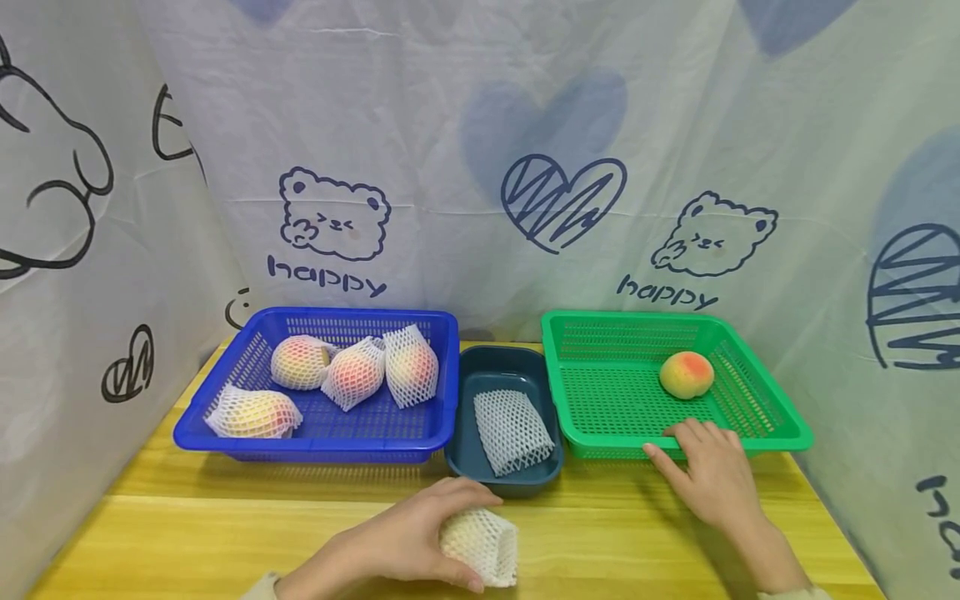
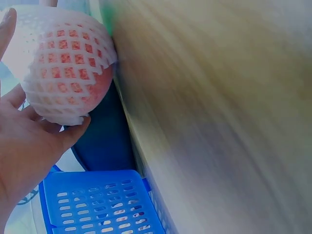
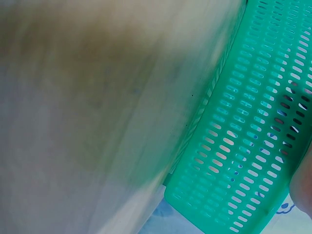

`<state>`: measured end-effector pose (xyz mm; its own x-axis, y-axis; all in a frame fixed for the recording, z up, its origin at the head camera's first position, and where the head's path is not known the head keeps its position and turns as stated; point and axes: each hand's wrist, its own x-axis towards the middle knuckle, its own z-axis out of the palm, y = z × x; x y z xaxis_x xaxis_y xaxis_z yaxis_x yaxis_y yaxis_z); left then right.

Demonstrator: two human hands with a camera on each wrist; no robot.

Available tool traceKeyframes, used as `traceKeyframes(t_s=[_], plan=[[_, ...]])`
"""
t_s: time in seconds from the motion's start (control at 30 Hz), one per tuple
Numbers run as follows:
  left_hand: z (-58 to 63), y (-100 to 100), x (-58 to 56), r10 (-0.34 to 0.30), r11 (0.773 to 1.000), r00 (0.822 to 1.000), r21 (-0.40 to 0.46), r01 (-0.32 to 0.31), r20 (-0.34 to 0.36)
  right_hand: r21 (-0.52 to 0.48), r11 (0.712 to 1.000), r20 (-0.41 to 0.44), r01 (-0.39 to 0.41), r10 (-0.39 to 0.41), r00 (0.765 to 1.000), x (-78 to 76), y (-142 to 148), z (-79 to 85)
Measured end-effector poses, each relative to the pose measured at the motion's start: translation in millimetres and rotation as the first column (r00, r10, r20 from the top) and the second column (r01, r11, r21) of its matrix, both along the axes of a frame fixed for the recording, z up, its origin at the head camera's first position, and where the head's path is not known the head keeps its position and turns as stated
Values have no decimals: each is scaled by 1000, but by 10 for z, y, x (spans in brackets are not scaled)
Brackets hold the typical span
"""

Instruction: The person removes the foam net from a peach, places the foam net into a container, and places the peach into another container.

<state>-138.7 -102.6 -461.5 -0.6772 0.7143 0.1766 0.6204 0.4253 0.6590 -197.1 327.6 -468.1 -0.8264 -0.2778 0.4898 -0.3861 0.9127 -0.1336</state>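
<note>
Above the table's front, my left hand [image 1: 412, 532] grips a peach in a white foam net sleeve [image 1: 483, 546], thumb on the near side and fingers over the far side. The left wrist view shows the red skin of this netted peach [image 2: 68, 73] through the mesh, with a bare patch at one end. My right hand [image 1: 712, 477] is at the front rim of the green basket [image 1: 600, 442], fingers reaching over it and holding nothing. Inside that basket, toward its right, lies a bare peach [image 1: 686, 375]. Only an edge of the right hand [image 3: 303, 187] shows in the right wrist view.
On the left stands a blue basket [image 1: 315, 450] with several net-wrapped peaches [image 1: 356, 372]. Between the baskets, a dark teal tray [image 1: 465, 383] holds flat white foam netting [image 1: 513, 429]. A printed curtain [image 1: 450, 167] rises behind and at both sides of the wooden table [image 1: 247, 517].
</note>
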Motion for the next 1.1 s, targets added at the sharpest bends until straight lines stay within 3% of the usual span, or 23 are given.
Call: traceKeyframes(t_s=[0.23,0.47,0.67,0.8,0.97,1.1], plan=[[36,-10,23,6,1000,1000,22,-6,2,-3,1000,-11,-4,4,1000,-3,-2,-7],[117,-68,40,20,995,999,102,-25,44,-1,1000,-5,-1,1,1000,-9,0,-6],[227,-160,29,53,985,998,167,-48,-25,-7,1000,-10,-1,1,1000,-7,0,-9],[309,-240,37,114,973,990,210,-94,-83,-5,1000,-12,-1,1,1000,-3,-2,-8],[396,-370,17,230,949,954,260,-176,-193,-4,1000,-3,-1,1,1000,1,-2,-2],[448,-509,-17,336,928,896,262,-264,-290,-6,1000,-5,-3,3,1000,4,-3,-3]])
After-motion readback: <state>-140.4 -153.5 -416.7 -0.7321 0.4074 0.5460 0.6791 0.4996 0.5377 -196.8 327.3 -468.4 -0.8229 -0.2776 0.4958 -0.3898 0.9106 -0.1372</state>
